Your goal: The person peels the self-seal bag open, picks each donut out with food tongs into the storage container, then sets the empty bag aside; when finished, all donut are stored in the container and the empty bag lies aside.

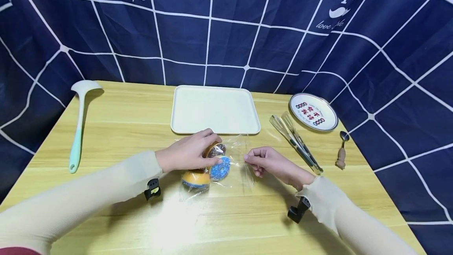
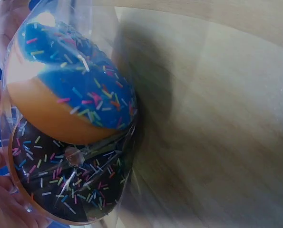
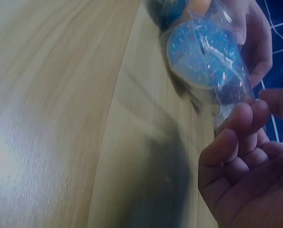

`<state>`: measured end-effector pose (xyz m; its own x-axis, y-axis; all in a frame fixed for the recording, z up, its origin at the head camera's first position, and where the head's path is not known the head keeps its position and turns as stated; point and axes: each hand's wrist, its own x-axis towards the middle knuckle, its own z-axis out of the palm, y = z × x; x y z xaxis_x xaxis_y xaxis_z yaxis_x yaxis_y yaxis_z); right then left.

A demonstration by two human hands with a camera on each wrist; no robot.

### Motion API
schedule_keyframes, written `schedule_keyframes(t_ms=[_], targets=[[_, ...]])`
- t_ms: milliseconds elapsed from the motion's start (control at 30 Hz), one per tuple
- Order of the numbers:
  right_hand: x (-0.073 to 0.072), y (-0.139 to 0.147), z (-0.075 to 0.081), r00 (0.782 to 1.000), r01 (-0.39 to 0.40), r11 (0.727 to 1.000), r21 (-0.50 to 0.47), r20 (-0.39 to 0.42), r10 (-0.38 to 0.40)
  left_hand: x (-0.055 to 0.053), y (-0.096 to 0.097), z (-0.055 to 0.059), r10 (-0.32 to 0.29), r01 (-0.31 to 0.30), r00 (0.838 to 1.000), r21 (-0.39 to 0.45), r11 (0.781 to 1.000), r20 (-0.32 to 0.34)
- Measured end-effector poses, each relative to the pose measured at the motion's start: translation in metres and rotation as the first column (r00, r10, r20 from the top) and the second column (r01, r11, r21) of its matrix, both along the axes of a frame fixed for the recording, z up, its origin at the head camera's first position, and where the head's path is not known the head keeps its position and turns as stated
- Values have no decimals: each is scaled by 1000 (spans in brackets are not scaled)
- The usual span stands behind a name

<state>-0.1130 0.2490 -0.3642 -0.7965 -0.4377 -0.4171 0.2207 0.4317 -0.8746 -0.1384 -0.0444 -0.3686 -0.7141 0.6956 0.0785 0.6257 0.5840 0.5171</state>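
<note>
A clear plastic bag (image 1: 238, 149) with several toy donuts inside lies on the table in front of the white tray. My left hand (image 1: 187, 153) grips the bag from above, its fingers over a dark donut (image 1: 216, 150) and its thumb on a blue sprinkled donut (image 1: 220, 169). Below the palm, an orange donut with blue icing (image 1: 196, 179) leans on its side. The left wrist view shows blue icing (image 2: 84, 80) above dark icing (image 2: 79, 175) through the film. At the bag's right end, my right hand (image 1: 270, 164) pinches the film between thumb and fingers.
The white tray (image 1: 215, 109) stands at the back. On the left lies a ladle (image 1: 78, 129) with a mint handle. Metal tongs (image 1: 297, 143), a plate (image 1: 313, 111) with red lettering and a small spoon (image 1: 341, 150) are on the right. A dark curtain (image 1: 184, 30) hangs behind the table.
</note>
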Motion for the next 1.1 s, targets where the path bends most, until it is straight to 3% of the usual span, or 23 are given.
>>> schedule_keyframes(t_ms=[233,400,733,1100], targets=[[-1,-1,2,1000,-3,1000,-3,-8,3,0,-1,1,-2,2,1000,11,1000,-4],[-3,8,4,999,-39,999,-6,-36,39,0,-2,-2,-33,34,998,23,999,-46],[-5,31,-5,990,-137,991,-11,-33,136,2,-4,-9,-69,71,996,30,997,-52],[-6,39,-8,987,-160,985,-61,-32,158,3,-10,-12,-50,53,997,53,997,-62]])
